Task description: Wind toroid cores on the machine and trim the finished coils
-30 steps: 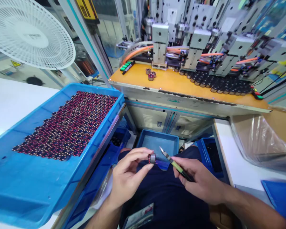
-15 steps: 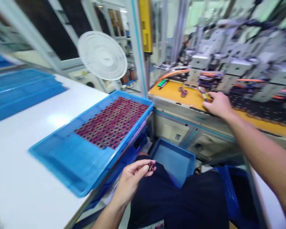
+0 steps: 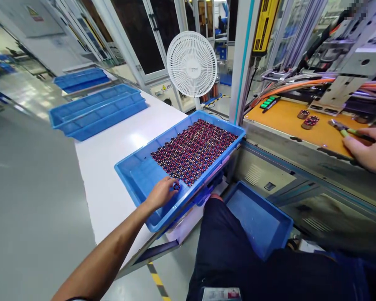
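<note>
My left hand (image 3: 161, 193) is closed in a pinch on a small round motor stator (image 3: 176, 187), dark with red dots. It hangs over the bare part of a blue tray (image 3: 134, 175), just in front of tight rows of similar stators (image 3: 196, 152). At the right edge, my right hand (image 3: 371, 148) is closed around the green-and-black handles of a pair of nippers (image 3: 344, 130). Their metal jaws point left above the orange bench top (image 3: 326, 140). Left of the jaws stand a few more stators (image 3: 310, 122), some stacked.
A white fan (image 3: 192, 65) stands behind the tray on the white table (image 3: 97, 175). More blue trays (image 3: 103, 109) are stacked at the table's far left. Machine fixtures (image 3: 341, 90) rise behind the bench. A blue bin (image 3: 260, 221) sits below, by my knees.
My left hand has carried the stator from above my lap to the tray. The view has swung left. My right hand still holds the nippers at the bench.
</note>
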Demonstrator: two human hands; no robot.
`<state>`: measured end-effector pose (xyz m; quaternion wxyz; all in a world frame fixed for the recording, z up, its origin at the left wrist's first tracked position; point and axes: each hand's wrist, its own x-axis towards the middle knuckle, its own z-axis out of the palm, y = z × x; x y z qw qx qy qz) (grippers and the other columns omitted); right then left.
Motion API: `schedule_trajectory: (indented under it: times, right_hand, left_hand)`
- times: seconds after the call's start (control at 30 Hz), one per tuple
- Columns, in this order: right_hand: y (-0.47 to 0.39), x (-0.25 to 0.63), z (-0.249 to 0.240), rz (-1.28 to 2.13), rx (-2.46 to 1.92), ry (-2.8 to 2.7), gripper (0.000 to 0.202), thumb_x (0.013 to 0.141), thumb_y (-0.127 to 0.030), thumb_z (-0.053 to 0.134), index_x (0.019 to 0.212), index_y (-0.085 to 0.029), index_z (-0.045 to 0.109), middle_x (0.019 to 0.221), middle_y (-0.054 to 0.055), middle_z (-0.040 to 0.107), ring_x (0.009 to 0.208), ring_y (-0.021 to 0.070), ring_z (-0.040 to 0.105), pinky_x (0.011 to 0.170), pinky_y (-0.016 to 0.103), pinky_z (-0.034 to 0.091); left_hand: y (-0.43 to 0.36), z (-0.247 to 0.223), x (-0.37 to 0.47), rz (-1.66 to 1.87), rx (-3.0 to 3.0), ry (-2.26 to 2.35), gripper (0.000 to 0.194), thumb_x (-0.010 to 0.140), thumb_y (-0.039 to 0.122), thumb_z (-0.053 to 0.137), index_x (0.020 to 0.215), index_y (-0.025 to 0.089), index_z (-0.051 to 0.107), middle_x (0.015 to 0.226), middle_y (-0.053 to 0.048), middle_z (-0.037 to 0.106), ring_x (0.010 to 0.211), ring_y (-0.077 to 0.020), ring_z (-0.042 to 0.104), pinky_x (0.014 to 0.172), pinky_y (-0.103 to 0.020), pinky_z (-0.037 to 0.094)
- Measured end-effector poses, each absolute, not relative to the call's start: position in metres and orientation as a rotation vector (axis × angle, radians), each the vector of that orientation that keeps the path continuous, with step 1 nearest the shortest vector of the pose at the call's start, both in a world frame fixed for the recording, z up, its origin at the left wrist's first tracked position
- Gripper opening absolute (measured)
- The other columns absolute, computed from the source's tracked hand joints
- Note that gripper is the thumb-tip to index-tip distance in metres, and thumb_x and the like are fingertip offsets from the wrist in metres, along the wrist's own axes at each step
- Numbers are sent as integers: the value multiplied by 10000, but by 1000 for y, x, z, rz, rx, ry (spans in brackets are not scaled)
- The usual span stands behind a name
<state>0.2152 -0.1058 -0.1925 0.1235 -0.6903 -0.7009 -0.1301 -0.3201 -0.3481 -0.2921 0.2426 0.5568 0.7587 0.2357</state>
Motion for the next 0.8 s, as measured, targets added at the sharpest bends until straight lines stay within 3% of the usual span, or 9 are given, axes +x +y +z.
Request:
schedule_trajectory:
  times: [0.1,0.2,0.37,0.5,0.63,0.8]
  right_hand:
    - [-124,191,-173,-301,-2167,-2004,468,885,-361,640,1229,-46,680,1237,238,647,1071,307,594,711,391,358]
    - [-134,179,-164,-284,-2166,-2003,481,914,-372,600,1252,-35,663,1262,241,630,1112,302,583,737,386,358]
    - [-136,181,-167,-350,-2040,-2066,478,936,-352,539,1201,24,669,1171,282,651,1030,302,592,736,374,346]
    - [-137,183,-170,-362,-1985,-2115,407,917,-318,531,1139,-21,697,1092,233,685,966,279,592,749,336,355]
    - [-135,184,-174,-371,-2008,-2080,366,919,-328,519,1089,-58,699,1080,200,679,980,273,591,816,322,389]
    - [-138,185,-173,-323,-2037,-2054,320,967,-383,548,1084,-106,657,1112,125,651,1046,235,599,930,387,459]
  left_hand:
    - [-338,-301,-320,516,1586,2091,202,691,205,648,890,220,675,622,26,597,665,-202,608,722,-306,470]
    - [-334,-306,-321,453,1610,2142,230,739,202,595,966,220,621,675,26,636,668,-190,616,696,-284,454]
    - [-338,-301,-318,385,1657,2212,195,764,211,528,956,222,561,746,5,705,686,-185,658,675,-268,469]
    - [-329,-269,-301,373,1794,2192,180,761,298,548,920,221,580,725,-27,734,639,-231,680,617,-300,462]
    - [-282,-210,-245,575,2117,2056,342,816,417,561,1085,212,615,915,-80,757,818,-279,708,745,-359,503]
    - [-193,-161,-130,811,2322,1747,312,803,291,670,1103,209,658,999,-84,746,994,-283,686,916,-389,494]
